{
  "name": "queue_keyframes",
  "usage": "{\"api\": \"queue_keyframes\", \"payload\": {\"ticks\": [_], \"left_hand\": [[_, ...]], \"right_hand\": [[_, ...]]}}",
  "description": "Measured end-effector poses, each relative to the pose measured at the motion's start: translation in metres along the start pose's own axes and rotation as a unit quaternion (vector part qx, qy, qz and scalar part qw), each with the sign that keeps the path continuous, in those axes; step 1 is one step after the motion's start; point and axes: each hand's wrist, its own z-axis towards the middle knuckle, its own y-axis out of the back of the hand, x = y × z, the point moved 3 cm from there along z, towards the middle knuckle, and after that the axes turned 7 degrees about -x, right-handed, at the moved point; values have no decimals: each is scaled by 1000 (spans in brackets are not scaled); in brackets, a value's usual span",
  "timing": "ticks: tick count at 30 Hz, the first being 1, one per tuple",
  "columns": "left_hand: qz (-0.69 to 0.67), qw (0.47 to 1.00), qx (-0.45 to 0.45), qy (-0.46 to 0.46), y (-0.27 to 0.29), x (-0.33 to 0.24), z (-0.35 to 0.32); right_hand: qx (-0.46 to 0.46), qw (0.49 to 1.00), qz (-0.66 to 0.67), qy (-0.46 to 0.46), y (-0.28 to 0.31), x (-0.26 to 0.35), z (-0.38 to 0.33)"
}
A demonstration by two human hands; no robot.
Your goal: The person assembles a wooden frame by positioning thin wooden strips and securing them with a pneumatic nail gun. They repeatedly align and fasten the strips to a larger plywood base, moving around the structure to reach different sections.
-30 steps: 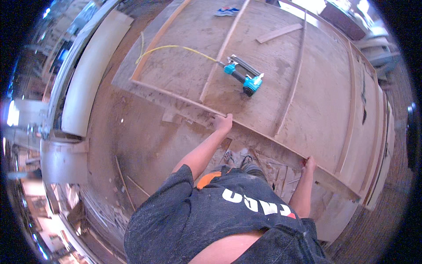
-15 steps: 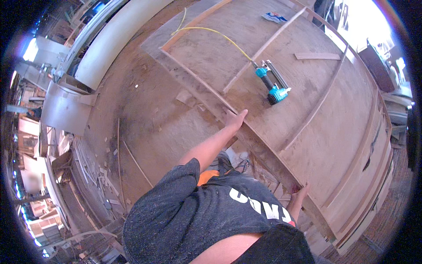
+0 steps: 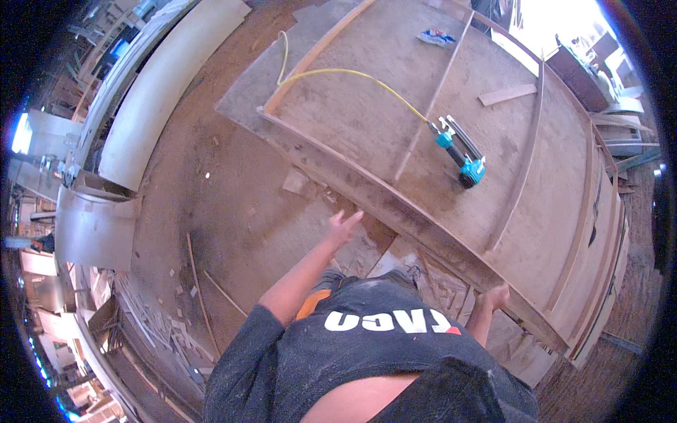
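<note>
A large wooden panel [image 3: 367, 120] with raised ribs lies flat on the dusty floor in front of me. My left hand [image 3: 343, 227] hovers just off its near edge, fingers spread, holding nothing. My right hand [image 3: 497, 296] grips the near edge rail of the panel, further right. On the panel lies a teal nail gun [image 3: 460, 154] with a yellow hose [image 3: 338, 72] running off to the far left. My dark shirt fills the bottom of the view.
A loose wood strip [image 3: 509, 94] and a small blue packet [image 3: 437, 37] lie on the panel. Pale curved boards [image 3: 166, 84] stand at the left. Thin sticks and scraps [image 3: 197, 282] litter the floor by my feet.
My left hand has come off the panel's near edge and now hangs free with its fingers spread. My head has turned, so the panel sits further right in the view.
</note>
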Motion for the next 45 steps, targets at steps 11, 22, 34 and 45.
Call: {"api": "queue_keyframes", "payload": {"ticks": [11,22,34,45], "left_hand": [[36,991,-116,-47,272,-34,67],[-149,966,-211,19,365,-59,68],[-150,962,-214,72,493,-84,164],[-74,987,121,-76,585,-327,307]], "right_hand": [[195,720,363,-558,-292,273,-127],[26,807,351,-473,-374,273,-97],[113,674,636,-358,-340,392,-136],[200,651,710,-177,-352,567,-362]]}}
